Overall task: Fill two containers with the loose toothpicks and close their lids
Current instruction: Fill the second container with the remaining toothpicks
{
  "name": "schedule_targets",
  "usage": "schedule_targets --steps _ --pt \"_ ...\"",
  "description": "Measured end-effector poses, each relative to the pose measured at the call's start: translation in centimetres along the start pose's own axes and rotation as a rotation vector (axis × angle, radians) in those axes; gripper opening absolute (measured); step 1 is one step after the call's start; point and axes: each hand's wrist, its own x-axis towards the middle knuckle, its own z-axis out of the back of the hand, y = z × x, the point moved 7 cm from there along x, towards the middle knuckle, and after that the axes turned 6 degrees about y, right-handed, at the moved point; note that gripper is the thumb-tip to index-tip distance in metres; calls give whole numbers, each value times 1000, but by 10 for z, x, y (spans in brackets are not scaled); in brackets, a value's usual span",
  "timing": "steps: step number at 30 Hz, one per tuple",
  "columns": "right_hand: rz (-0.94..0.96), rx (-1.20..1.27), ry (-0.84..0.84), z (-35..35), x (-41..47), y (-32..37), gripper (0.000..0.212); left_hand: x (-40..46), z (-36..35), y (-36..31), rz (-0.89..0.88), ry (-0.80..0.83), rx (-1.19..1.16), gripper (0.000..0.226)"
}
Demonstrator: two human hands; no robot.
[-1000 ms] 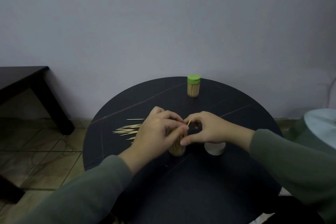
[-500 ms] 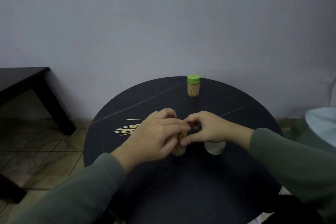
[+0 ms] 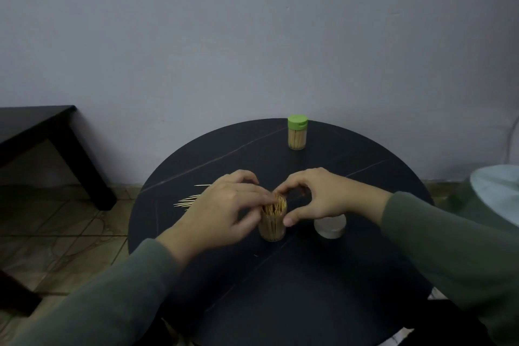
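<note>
You're partway through: the green-lidded container (image 3: 297, 132) is standing full and closed near the far edge of the round table (image 3: 280, 275), so one looks done. The open container (image 3: 272, 219) is sitting mid-table, looking nearly full, lid off. Your left hand (image 3: 224, 213) is curling over its rim, fingertips pressing on the toothpick tips; your right hand (image 3: 317, 196) is bracing it, thumb against its side, fingers arched at the rim. Loose toothpicks (image 3: 188, 200) are lying by the left edge, still to load. What looks like its white lid (image 3: 330, 227) is waiting just right of the container, partly under your wrist. Near half of the table is giving you open room; toothpicks are close to the left edge, so watch sweeping them off.
</note>
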Motion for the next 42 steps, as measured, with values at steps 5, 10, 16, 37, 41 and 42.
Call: schedule_targets --steps 5,10,16,37,41,42 --pt "-52 -120 -144 18 -2 -14 44 -1 14 19 194 -139 7 30" --pt "-287 -471 -246 24 11 -40 33 -11 -8 62 480 207 51 18" --pt "-382 -637 -144 16 29 -49 25 -27 -26 82 670 356 -22 13" --pt "117 -258 -45 -8 110 24 34 -71 -7 142 943 445 102 50" --pt "214 -228 -45 -12 116 37 53 -61 -11 140 904 379 67 34" --pt "228 -235 -45 -14 119 40 54 -57 -12 138 896 360 73 31"
